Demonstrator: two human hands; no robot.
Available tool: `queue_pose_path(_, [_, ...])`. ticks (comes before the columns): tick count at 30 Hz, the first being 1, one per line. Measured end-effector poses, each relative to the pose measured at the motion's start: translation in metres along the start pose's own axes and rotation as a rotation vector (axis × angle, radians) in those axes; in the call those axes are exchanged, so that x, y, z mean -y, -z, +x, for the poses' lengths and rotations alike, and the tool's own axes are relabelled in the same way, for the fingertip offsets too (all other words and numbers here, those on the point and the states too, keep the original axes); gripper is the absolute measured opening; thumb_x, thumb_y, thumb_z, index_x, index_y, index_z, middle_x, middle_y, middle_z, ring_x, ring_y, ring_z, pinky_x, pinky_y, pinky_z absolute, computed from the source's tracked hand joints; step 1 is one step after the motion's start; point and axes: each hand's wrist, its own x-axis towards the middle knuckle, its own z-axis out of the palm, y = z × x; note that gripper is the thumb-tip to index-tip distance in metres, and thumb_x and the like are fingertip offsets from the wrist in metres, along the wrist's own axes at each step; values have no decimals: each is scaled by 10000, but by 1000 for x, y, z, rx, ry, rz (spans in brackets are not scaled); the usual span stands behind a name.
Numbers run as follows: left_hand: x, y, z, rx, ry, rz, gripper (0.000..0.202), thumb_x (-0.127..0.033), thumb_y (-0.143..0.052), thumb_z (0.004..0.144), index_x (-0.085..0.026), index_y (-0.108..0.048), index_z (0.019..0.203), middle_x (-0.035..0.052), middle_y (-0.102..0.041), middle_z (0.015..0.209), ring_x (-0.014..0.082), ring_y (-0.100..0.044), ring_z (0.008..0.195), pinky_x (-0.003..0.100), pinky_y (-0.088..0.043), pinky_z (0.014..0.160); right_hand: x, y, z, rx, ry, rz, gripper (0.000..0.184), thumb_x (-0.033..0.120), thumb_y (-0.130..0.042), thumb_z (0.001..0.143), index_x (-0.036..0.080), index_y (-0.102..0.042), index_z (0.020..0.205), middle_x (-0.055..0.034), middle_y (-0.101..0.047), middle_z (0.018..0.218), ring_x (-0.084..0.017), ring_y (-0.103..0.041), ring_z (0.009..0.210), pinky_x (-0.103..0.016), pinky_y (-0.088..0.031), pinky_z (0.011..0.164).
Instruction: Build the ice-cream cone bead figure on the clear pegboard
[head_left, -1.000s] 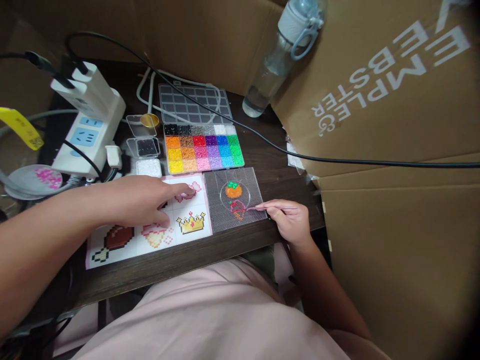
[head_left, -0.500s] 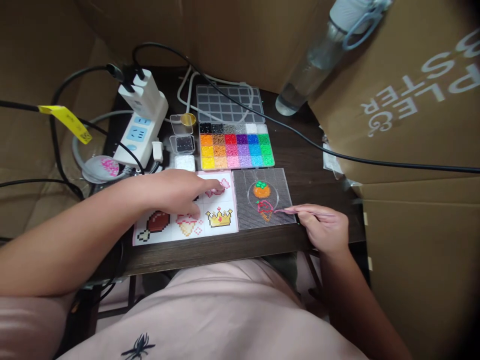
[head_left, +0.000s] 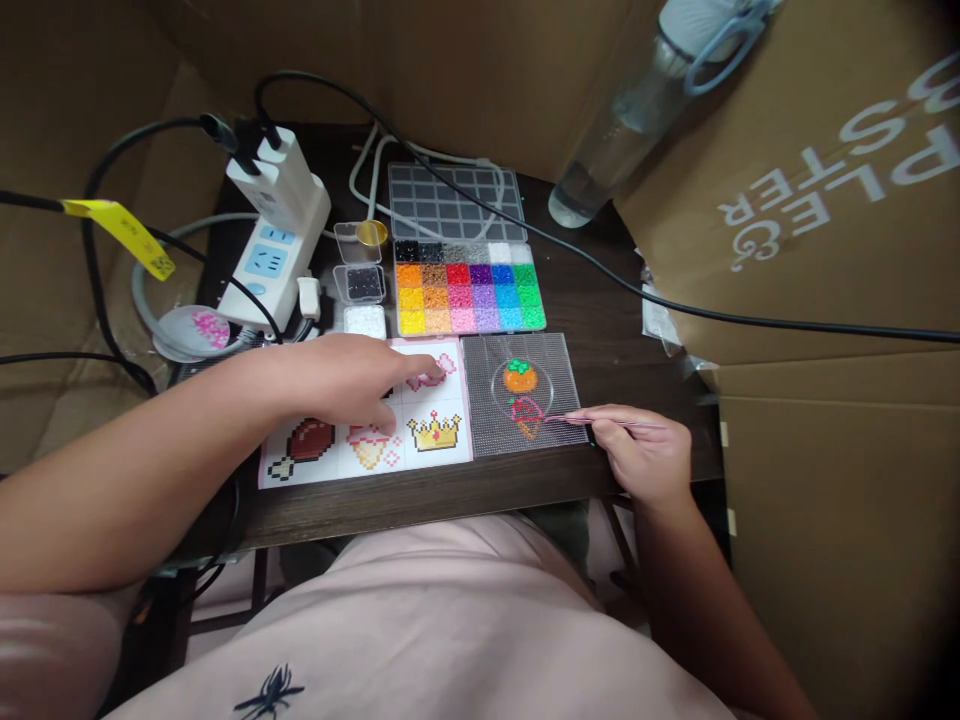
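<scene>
The right hand [head_left: 651, 455] grasps a pair of pink tweezers [head_left: 570, 419], thumb and fingers pinching the shaft beyond the right edge of the clear pegboard [head_left: 480, 435]. The tweezers lie almost level, their long axis running left to right, tips pointing left at the right side of a bead ice cream cone [head_left: 526, 418]; whether a bead sits between the tips is too small to tell. That figure is on the near half of the pegboard, a red and pink outline above an orange-brown cone, its long axis near to far and its point toward the near edge; just beyond it sits a bead persimmon [head_left: 520, 377]. The left hand [head_left: 349, 380] grips nothing visible, its index finger stretched right onto the pink figure at the far right of the pattern sheet [head_left: 459, 400], its thumb by the printed ice cream cone [head_left: 369, 450]. The step in hand looks like setting or nudging single beads by a printed pattern; the next move seems to call for a light, steady pinch that leaves neighbouring beads undisturbed. Beyond the sheet and pegboard, a bead case [head_left: 471, 333] stands on the dark counter [head_left: 615, 365], sorted by colour. A power strip [head_left: 262, 262] lies far left, and a water bottle [head_left: 622, 130] stands far right.
</scene>
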Motion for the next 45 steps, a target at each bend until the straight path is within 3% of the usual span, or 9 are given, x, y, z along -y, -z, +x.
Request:
queue_pose_path(11, [2, -2, 1, -13, -4, 0, 800, -357, -634, 798, -402, -384, 1557, 82, -696, 1325, 311, -667, 1046, 366, -475, 815, 0, 0, 1, 6, 26, 2, 155, 228, -703, 906, 268, -845, 859, -19, -831, 856, -186, -802, 785, -276, -653, 766])
queue_pose_path(18, [2, -2, 3, -5, 19, 4, 803, -391, -633, 798, -394, -385, 1561, 99, -724, 1192, 292, -682, 938, 349, -466, 761, 4, -1, 2, 1, 8, -2, 156, 233, -701, 905, 263, -846, 854, -20, -831, 849, -180, -801, 776, -260, -644, 750])
queue_pose_path(31, [5, -4, 5, -20, 23, -8, 800, -362, -608, 782, -415, -398, 1552, 100, -714, 1203, 306, -680, 964, 360, -470, 760, 6, 0, 2, 18, -31, 8, 163, 274, -695, 918, 270, -846, 857, -25, -831, 854, -196, -799, 795, -290, -641, 756])
queue_pose_path(45, [10, -8, 7, -38, 14, -25, 799, -404, -630, 769, -433, -419, 1539, 92, -742, 1095, 288, -674, 859, 354, -443, 709, 6, -1, 3, 20, -33, -4, 164, 298, -699, 913, 255, -845, 854, -38, -831, 857, -202, -798, 797, -302, -642, 760])
